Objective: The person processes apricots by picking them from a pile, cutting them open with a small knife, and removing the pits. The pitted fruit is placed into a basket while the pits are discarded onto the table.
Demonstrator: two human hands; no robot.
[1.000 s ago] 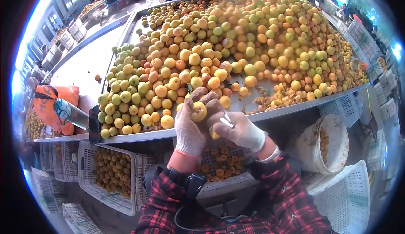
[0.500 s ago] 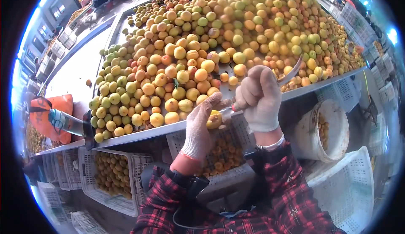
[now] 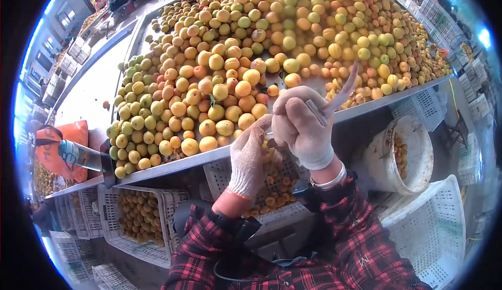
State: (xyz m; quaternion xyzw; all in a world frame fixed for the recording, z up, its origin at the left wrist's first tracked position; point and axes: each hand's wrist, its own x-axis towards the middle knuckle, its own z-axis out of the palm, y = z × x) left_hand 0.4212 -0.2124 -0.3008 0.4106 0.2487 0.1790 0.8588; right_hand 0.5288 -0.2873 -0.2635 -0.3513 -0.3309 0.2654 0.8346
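Observation:
A broad heap of yellow, orange and green apricots point(image 3: 219, 88) covers the metal-edged table point(image 3: 193, 163) ahead of me. My gloved left hand point(image 3: 247, 160) is just off the table's near edge, fingers curled round a yellow apricot point(image 3: 270, 144) that is mostly hidden. My gloved right hand point(image 3: 303, 128) is closed in a fist on a curved knife point(image 3: 342, 90), its blade pointing up and away. The two hands meet at the fingertips, so the knife's other end is hidden. Below them stands a white crate point(image 3: 217, 177) with orange, cut-looking fruit inside.
Another white crate point(image 3: 107, 214) with whole fruit stands on the floor at left. To the right are a white bucket point(image 3: 374, 156) with some fruit and a white crate point(image 3: 434, 227). An orange bag point(image 3: 78, 133) and a clear tube-like thing point(image 3: 89, 155) lie at the table's left end.
My right hand has shifted left and closer to my left hand, its fist turning so the blade points more upward. The apricot in my left hand is now more hidden.

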